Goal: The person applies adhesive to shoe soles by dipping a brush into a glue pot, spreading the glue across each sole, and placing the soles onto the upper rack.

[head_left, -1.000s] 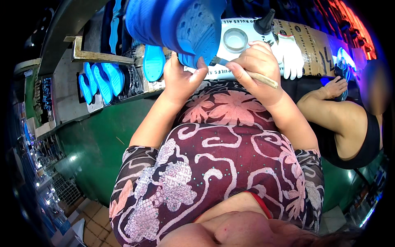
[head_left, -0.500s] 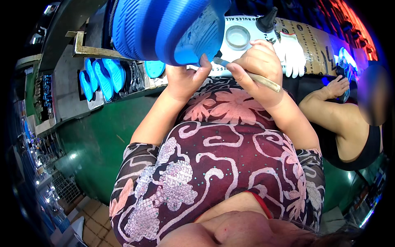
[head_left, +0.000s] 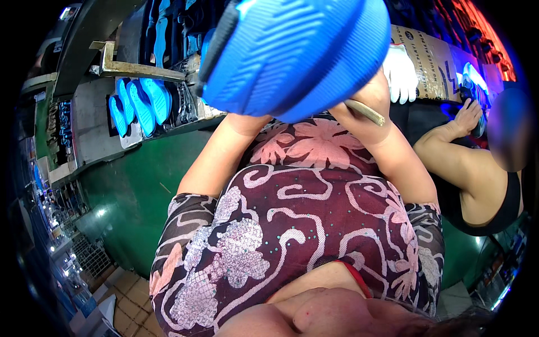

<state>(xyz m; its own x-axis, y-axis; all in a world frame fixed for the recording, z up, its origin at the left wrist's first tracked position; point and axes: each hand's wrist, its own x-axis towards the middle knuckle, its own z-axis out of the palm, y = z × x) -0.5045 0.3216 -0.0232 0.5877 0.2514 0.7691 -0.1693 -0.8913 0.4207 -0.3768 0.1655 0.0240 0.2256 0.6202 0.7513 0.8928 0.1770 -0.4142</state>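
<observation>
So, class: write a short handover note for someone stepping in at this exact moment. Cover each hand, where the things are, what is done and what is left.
Left hand: hidden behind the big blue shoe sole, which is lifted close to the camera with its ribbed tread facing up; it seems to support the sole from below.
Right hand: grip closed on a thin tan stick, at the sole's lower right edge.
Nearby: more blue soles stand in a row on the bench to the left; a white glove lies behind.
Done: cannot tell from this view.
Left: the held sole is not yet set down.
</observation>
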